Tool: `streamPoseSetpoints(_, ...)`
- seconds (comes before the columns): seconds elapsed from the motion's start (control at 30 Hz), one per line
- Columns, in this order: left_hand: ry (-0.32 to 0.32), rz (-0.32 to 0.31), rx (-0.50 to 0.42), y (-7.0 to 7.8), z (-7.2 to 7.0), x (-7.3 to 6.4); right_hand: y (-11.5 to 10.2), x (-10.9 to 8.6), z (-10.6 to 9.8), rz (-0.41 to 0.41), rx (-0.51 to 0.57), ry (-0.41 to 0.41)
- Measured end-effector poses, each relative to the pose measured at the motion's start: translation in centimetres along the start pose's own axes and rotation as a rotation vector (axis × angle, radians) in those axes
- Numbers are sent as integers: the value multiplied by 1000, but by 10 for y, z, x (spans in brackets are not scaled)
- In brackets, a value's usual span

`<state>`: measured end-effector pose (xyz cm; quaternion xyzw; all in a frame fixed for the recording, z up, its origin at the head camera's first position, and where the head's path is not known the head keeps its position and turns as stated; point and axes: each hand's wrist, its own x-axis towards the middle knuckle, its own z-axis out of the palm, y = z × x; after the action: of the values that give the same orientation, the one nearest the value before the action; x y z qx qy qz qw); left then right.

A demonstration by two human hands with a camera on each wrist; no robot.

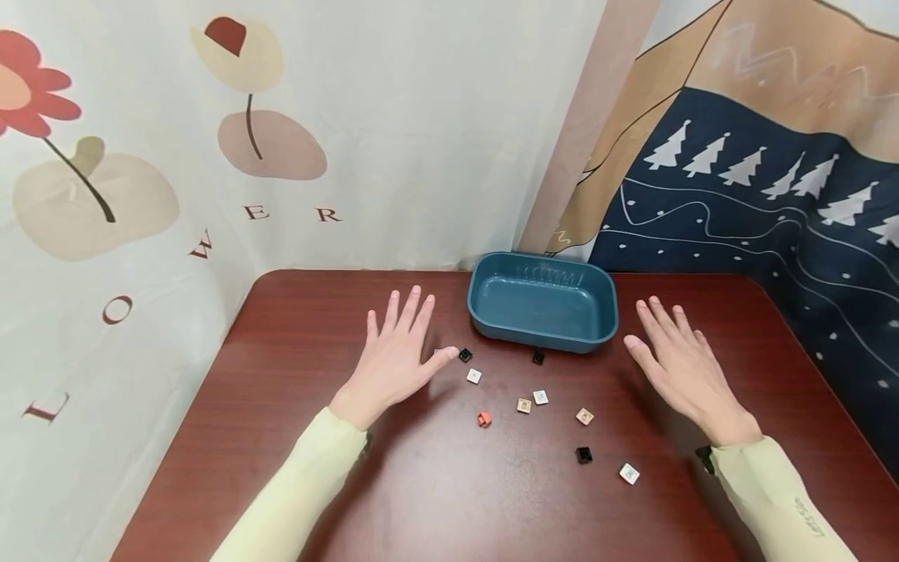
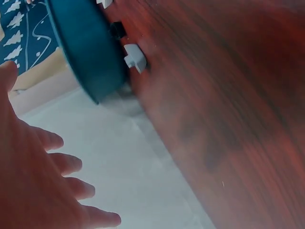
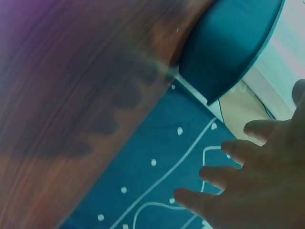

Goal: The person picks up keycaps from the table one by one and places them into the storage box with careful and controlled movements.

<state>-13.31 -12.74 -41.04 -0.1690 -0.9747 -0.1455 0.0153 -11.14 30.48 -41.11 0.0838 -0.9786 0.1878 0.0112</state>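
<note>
My left hand (image 1: 395, 361) is held over the table left of a blue plastic bin (image 1: 541, 340), fingers spread and nothing in them. To the right of the bin my right hand (image 1: 683, 376) hovers with its fingers extended, also holding nothing. Several small keycaps lie scattered between the hands. A black keycap (image 1: 465, 355) is by my left thumb, with a white keycap (image 1: 474, 376) just below it. Closer to me are a red keycap (image 1: 485, 419), a tan keycap (image 1: 524, 406) and another white keycap (image 1: 629, 474). One pale keycap is mostly hidden behind the left thumb.
The bin stands at the far edge of the dark red wooden table (image 1: 281, 406), with no keycaps inside. Behind it hangs a white printed curtain (image 1: 421, 140). A navy cloth with white trees (image 1: 744, 211) hangs along the back right.
</note>
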Motion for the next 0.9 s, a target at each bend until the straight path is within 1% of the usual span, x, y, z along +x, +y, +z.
streamPoseSetpoints(0.23,-40,5,-17,11,14,33,-6,19,6,24,78,-70)
streamPoseSetpoints(0.47,-76,-3,-59,20,27,58,-11,25,12,8,82,-92)
streamPoseSetpoints(0.57,-86,-8,-97,23,29,65,-12,26,15,-2,84,-95)
streamPoseSetpoints(0.7,-107,-14,-144,25,29,70,-12,27,17,-11,88,-97)
streamPoseSetpoints(0.77,-123,-18,-157,26,29,71,-12,28,17,-11,91,-98)
streamPoseSetpoints(0.9,-145,-13,-151,24,31,71,-11,30,17,-14,102,-102)
